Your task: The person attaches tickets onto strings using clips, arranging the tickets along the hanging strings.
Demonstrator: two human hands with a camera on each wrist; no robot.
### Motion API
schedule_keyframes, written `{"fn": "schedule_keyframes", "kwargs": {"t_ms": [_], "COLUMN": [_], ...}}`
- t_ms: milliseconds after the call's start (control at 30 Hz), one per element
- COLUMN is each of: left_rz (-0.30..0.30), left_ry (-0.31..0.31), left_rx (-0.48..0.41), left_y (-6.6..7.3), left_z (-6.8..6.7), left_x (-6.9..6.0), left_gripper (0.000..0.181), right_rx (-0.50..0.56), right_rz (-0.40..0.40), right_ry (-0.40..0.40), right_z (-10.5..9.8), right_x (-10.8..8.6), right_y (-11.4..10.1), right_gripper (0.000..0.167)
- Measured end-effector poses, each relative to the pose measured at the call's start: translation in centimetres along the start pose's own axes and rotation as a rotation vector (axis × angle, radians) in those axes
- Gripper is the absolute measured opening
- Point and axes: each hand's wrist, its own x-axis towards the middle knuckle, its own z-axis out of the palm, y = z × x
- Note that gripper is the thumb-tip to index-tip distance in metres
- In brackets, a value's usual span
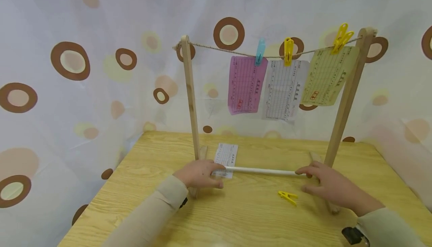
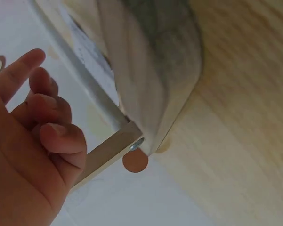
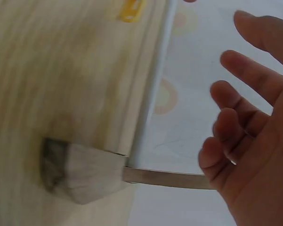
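Near the left end of a white rod (image 1: 263, 170) is my left hand (image 1: 200, 173). In the left wrist view its fingers are loosely bent, with nothing between them. My right hand (image 1: 332, 183) is by the rod's right end, fingers spread and relaxed; the right wrist view shows it holding nothing. The rod joins the feet of a wooden stand with a left post (image 1: 191, 104) and a right post (image 1: 347, 97). From the string (image 1: 219, 49) between the posts hang a pink slip (image 1: 248, 85), a white slip (image 1: 281, 89) and a yellow slip (image 1: 325, 78).
Behind the rod, near the left post, a white printed slip (image 1: 227, 153) lies on the wooden table (image 1: 236, 217). In front of the rod lies a yellow clothespin (image 1: 288, 197). A blue clothespin (image 1: 260, 53) and yellow clothespins clip the hanging slips. A dotted curtain (image 1: 101, 25) stands behind.
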Motion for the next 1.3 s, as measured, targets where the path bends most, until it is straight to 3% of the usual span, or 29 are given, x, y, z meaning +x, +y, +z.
{"fn": "schedule_keyframes", "kwargs": {"t_ms": [167, 267, 433, 567, 700, 800, 867, 933, 1133, 1300], "left_rz": [-0.073, -0.106, -0.097, -0.034, 0.097, 0.166, 0.17, 0.135, -0.01, -0.036], "left_ry": [-0.072, -0.094, -0.112, -0.105, -0.108, -0.107, -0.086, -0.059, -0.038, -0.077], "left_rx": [-0.013, -0.026, -0.021, -0.006, 0.005, -0.005, -0.004, -0.007, 0.023, 0.08], "left_y": [-0.5, -0.5, 0.0, 0.8, 1.4, 1.5, 1.5, 1.4, 1.1, 1.6], "left_z": [1.2, 1.6, 1.6, 1.3, 1.1, 1.1, 1.1, 1.2, 1.9, 2.2], "left_x": [0.2, 0.2, -0.2, -0.5, -0.5, -0.4, -0.2, 0.0, 0.0, -0.4], "left_gripper": [0.073, 0.082, 0.078, 0.051, 0.022, 0.011, 0.008, 0.012, 0.058, 0.074], "right_rx": [0.059, 0.082, 0.068, 0.056, 0.043, 0.037, 0.04, 0.045, 0.044, 0.034], "right_rz": [0.046, 0.052, 0.039, 0.018, 0.011, 0.005, 0.005, 0.006, 0.01, 0.017], "right_ry": [-0.125, -0.157, -0.178, -0.187, -0.179, -0.174, -0.173, -0.173, -0.183, -0.183], "right_z": [1.7, 2.5, 3.4, 3.6, 3.7, 3.8, 3.8, 3.9, 4.0, 4.0], "right_x": [-0.3, -0.5, -0.6, -0.6, -0.6, -0.6, -0.6, -0.6, -0.6, -0.6], "right_y": [0.7, 1.0, 1.2, 1.2, 1.0, 1.0, 0.9, 0.8, 0.5, 0.1], "right_gripper": [0.054, 0.059, 0.058, 0.056, 0.055, 0.054, 0.054, 0.054, 0.053, 0.051]}}
